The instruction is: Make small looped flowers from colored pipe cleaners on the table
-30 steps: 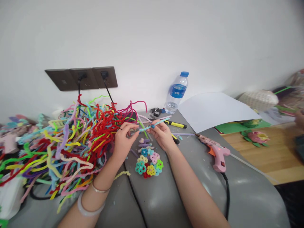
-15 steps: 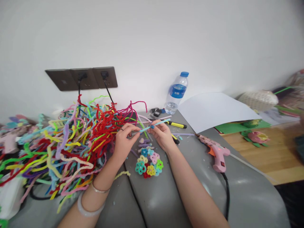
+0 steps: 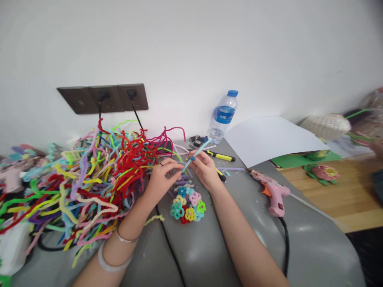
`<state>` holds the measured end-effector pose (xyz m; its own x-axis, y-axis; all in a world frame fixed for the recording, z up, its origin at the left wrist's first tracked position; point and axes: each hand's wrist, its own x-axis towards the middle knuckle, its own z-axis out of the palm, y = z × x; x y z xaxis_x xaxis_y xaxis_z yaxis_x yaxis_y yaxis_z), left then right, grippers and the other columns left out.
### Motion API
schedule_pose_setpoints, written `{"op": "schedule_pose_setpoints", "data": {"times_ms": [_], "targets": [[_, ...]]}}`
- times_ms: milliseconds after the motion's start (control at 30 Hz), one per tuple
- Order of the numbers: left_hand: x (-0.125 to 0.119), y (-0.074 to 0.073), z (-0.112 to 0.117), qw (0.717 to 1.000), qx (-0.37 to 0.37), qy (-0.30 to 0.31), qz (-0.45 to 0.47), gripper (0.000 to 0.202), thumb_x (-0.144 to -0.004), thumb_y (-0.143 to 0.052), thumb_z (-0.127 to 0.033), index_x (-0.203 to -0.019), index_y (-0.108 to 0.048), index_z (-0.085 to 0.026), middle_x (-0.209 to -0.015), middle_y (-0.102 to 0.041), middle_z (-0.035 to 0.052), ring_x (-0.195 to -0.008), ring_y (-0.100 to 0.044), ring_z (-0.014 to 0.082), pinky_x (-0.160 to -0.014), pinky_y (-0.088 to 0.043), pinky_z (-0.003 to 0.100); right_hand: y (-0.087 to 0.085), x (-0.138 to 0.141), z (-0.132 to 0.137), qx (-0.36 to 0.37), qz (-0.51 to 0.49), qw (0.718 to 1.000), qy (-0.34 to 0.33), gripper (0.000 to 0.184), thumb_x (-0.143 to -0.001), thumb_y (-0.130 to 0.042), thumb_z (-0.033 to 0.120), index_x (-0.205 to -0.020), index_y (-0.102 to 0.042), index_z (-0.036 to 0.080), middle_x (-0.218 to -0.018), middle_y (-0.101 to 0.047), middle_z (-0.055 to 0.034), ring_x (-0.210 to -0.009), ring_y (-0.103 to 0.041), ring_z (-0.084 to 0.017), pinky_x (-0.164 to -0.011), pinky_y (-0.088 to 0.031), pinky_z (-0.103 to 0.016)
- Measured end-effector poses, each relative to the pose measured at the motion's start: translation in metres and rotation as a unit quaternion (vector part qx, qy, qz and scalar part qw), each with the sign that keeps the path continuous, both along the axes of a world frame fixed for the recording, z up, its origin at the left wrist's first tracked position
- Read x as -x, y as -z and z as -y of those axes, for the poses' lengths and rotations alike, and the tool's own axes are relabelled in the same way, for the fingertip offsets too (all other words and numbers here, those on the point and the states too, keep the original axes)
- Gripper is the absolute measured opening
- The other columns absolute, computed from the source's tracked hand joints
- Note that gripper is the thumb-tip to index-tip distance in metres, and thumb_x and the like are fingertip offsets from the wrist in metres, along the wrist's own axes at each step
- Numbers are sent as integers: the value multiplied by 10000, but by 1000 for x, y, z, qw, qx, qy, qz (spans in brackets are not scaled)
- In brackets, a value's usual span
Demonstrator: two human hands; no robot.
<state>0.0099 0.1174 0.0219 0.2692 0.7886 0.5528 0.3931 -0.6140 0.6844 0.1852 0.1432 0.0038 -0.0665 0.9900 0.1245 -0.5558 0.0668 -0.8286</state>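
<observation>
A light blue pipe cleaner [image 3: 201, 149] slants up to the right between my two hands. My left hand [image 3: 164, 175] pinches its lower end between thumb and finger. Further up, my right hand [image 3: 204, 168] is closed on it, with the free end sticking out toward the bottle. Below my hands lies a cluster of small pipe-cleaner flowers [image 3: 188, 205] in blue, yellow, pink, green and red. A few short purple pieces [image 3: 183, 183] lie just above the cluster, partly hidden by my left hand.
A tangled heap of coloured pipe cleaners [image 3: 98, 179] covers the left side. A pink glue gun [image 3: 273, 191] with a cable lies right. Behind my hands are a yellow cutter knife [image 3: 223, 156] and a water bottle [image 3: 222, 117]. White paper [image 3: 272, 139] lies beyond.
The light blue pipe cleaner has tilted more steeply, its free end rising. My left hand has shifted slightly right and down.
</observation>
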Motion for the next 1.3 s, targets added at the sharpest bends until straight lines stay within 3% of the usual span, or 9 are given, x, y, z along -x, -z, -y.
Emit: {"op": "schedule_pose_setpoints", "data": {"times_ms": [400,700,1000,1300], "targets": [[-2,-5,2,999,30,39,-21,77,-842,-657,-122,-843,-697,-188,-834,-652,20,-714,-598,141,-630,-458,235,-3,1,2,2,7,1000,-24,295,-651,-882,378,-892,-762,258,-829,-718,8,-726,-622,-146,-690,-517,-259],[-3,-5,2,996,70,41,-22,114,-793,-593,-70,-808,-631,-177,-807,-609,0,-635,-531,116,-589,-407,224,-4,1,4,0,0,999,-39,282,-646,-892,380,-872,-770,264,-814,-711,23,-709,-611,-126,-686,-508,-238],[-4,-7,3,987,133,86,-1,53,-810,-631,-170,-806,-683,-175,-759,-582,0,-604,-476,117,-557,-362,233,-6,1,6,-4,13,999,-46,296,-655,-883,394,-905,-776,277,-826,-722,18,-727,-622,-139,-687,-506,-250],[-5,-11,2,978,189,49,71,36,-740,-673,-159,-714,-657,-176,-674,-575,-23,-564,-454,108,-537,-345,222,-4,1,5,-7,7,999,-31,287,-641,-887,383,-871,-753,272,-785,-693,21,-702,-612,-144,-680,-525,-271]]}}
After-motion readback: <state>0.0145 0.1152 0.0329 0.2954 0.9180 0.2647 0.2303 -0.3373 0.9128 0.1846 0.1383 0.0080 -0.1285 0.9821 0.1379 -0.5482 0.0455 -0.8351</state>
